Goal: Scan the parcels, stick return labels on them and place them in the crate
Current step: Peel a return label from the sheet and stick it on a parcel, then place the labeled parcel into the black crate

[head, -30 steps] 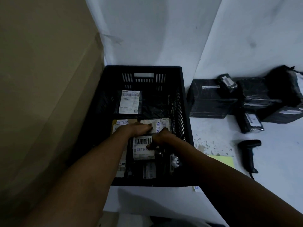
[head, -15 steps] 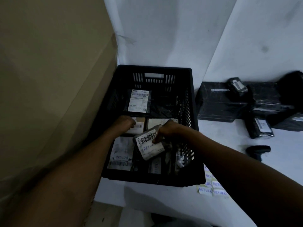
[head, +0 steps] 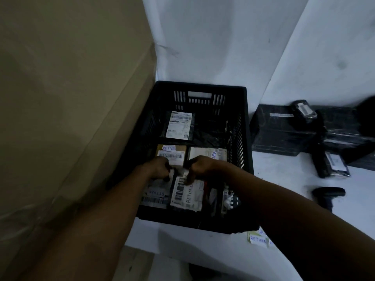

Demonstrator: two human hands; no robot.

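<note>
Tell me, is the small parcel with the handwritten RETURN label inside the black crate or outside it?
Inside. The small parcel lies flat near the front wall of the black crate, among other labelled parcels, with the right hand touching its top edge.

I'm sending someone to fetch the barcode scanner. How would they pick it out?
Start at the black crate against the wall, then look right across the white table. The barcode scanner lies alone near the table's right edge, nearer than the pile of black-wrapped parcels. Unlike them it is pistol-shaped and unlabelled.

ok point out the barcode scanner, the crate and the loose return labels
barcode scanner (head: 328,194), head view, on its dark head
crate (head: 199,88), head view, on its far rim
return labels (head: 258,239), head view, on the front slip
</note>
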